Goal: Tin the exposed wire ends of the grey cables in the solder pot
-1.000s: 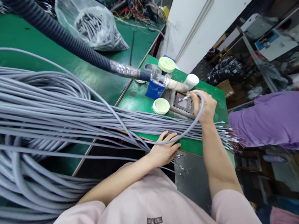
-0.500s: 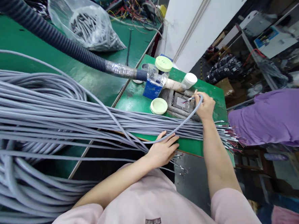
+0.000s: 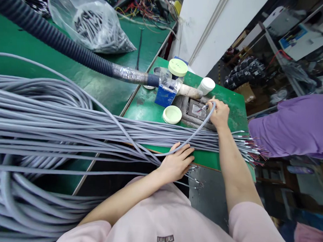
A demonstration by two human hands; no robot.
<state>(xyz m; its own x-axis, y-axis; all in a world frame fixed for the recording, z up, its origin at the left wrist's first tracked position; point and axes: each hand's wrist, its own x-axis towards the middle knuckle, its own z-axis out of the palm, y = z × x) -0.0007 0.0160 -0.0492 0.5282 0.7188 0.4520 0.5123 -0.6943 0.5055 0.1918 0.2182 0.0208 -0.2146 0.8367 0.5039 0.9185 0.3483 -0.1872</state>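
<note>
My right hand [image 3: 220, 112] pinches a grey cable [image 3: 197, 132] near its end, and the cable bows back toward my left hand. Thin stripped wires [image 3: 200, 109] stick out from the cable end, over the pale shiny patch in a dark square-topped solder pot [image 3: 187, 115]. Whether the wire tips touch that surface I cannot tell. My left hand [image 3: 177, 160] lies with its fingers spread on the table's near edge, beside and partly over the same cable. Under both arms runs a thick bundle of grey cables [image 3: 151, 134], its stripped ends [image 3: 252, 150] fanning out at the right.
A black ribbed hose [image 3: 72, 44] comes in above, its nozzle [image 3: 191, 91] beside the pot and a blue box [image 3: 164, 95]. Round about stand a pale green lid [image 3: 172, 114], a green-topped jar [image 3: 178, 66] and a white cup [image 3: 206, 85]. A person in purple [image 3: 298, 127] is at right.
My right hand has shifted slightly left, bringing the wire ends further over the pale patch in the pot. My left hand stays in place. The view has moved slightly.
</note>
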